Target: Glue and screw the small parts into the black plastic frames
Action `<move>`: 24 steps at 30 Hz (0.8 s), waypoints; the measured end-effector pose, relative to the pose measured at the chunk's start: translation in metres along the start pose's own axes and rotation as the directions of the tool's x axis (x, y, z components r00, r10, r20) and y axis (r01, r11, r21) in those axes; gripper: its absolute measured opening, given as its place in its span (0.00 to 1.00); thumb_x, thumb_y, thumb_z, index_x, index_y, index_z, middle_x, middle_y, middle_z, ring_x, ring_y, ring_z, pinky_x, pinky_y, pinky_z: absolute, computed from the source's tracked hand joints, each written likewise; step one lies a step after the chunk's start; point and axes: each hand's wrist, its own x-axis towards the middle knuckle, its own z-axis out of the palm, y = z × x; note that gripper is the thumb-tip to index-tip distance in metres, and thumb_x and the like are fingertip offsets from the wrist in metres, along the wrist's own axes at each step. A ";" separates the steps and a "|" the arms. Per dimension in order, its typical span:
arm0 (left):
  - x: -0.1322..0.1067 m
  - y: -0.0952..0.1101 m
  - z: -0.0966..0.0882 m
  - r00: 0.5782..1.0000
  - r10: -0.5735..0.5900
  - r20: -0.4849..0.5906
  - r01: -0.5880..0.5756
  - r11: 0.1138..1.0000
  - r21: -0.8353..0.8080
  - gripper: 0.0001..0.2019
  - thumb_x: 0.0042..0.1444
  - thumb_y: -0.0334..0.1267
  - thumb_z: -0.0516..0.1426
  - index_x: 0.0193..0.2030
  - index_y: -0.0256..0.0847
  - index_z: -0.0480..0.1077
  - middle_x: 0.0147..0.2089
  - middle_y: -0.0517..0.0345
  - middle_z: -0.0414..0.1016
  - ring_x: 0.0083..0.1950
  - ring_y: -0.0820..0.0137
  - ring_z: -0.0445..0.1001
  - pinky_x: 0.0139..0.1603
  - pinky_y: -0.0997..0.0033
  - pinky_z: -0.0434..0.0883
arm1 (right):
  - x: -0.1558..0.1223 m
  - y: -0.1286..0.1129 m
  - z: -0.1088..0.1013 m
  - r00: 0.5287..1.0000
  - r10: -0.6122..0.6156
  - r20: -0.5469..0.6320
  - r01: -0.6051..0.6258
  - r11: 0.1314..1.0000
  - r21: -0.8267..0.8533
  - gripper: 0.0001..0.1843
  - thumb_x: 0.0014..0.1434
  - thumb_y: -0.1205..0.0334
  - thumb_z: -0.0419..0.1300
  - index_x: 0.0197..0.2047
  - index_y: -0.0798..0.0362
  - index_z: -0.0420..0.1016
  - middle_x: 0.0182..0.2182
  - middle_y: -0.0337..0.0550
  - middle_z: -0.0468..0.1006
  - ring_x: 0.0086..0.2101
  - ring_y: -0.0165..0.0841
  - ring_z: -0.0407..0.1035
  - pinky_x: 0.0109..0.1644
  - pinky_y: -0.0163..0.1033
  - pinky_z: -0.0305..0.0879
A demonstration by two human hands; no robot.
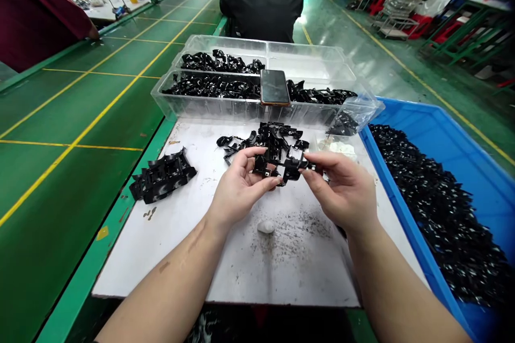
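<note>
One glossy black plastic moulding (293,169), or possibly two pressed together, is at the centre of the frame, above the white bench (306,278). The left hand (245,182) grasps its left end, thumb at the near side and forefinger along the top; the right hand (341,187) pinches its right end between thumb and forefinger. Directly behind it lies a loose cluster of black mouldings (277,133), so close that its far outline is hard to separate. It looks light and stiff, with a smooth, shiny skin that may slip under dry fingertips. The narrow arms and open frames seem the fragile places, likely to snap or bend if twisted, so the thicker blocks at either end look the safer places to pinch, with little force. At the left of the frame a nested row of black mouldings (163,177) rests on the bench, and a small white lump (265,226) lies below the hands. Toward the upper centre, a clear plastic tray (217,107) carries more black pieces, with a smartphone (275,87) propped on it; at the right edge, a blue bin (414,115) holds a deep heap of small black parts (434,193).
</note>
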 end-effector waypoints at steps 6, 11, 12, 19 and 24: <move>-0.001 -0.002 0.000 1.000 0.012 0.025 -0.011 1.000 -0.013 0.27 0.61 0.35 0.72 0.62 0.47 0.66 0.57 0.53 0.80 0.49 0.63 0.89 0.52 0.65 0.86 | 0.002 0.000 0.004 0.998 0.042 -0.044 -0.032 0.977 0.209 0.09 0.64 0.68 0.72 0.43 0.45 0.78 0.47 0.43 0.85 0.49 0.39 0.80 0.51 0.47 0.78; 0.001 -0.003 -0.001 1.000 0.004 0.027 -0.003 0.999 -0.036 0.29 0.60 0.35 0.72 0.62 0.47 0.64 0.57 0.52 0.80 0.48 0.62 0.89 0.54 0.61 0.87 | 0.003 0.001 0.006 0.973 0.195 -0.120 -0.128 0.899 0.419 0.11 0.63 0.65 0.72 0.39 0.46 0.73 0.47 0.44 0.87 0.47 0.39 0.83 0.49 0.47 0.82; 0.001 -0.003 -0.001 1.000 -0.001 0.025 0.002 0.999 -0.037 0.29 0.60 0.34 0.73 0.62 0.47 0.64 0.56 0.52 0.80 0.48 0.62 0.89 0.54 0.61 0.87 | 0.003 0.003 0.006 0.967 0.223 -0.123 -0.147 0.885 0.443 0.10 0.64 0.64 0.71 0.41 0.46 0.73 0.45 0.44 0.88 0.43 0.38 0.83 0.44 0.45 0.82; -0.001 0.000 0.000 0.999 -0.038 0.010 0.039 0.999 -0.011 0.29 0.60 0.34 0.72 0.63 0.46 0.64 0.55 0.52 0.80 0.50 0.61 0.89 0.55 0.60 0.87 | 0.004 0.014 0.001 0.958 0.284 -0.031 -0.228 0.824 0.518 0.10 0.69 0.60 0.62 0.51 0.45 0.82 0.31 0.38 0.77 0.32 0.33 0.71 0.33 0.39 0.67; -0.001 -0.001 0.000 0.999 -0.032 0.007 0.032 0.999 -0.008 0.29 0.61 0.34 0.72 0.63 0.46 0.64 0.54 0.53 0.80 0.49 0.62 0.89 0.55 0.62 0.87 | 0.003 0.008 0.003 0.959 0.284 0.023 -0.269 0.873 0.406 0.19 0.71 0.56 0.64 0.64 0.41 0.78 0.34 0.37 0.75 0.29 0.30 0.68 0.31 0.38 0.68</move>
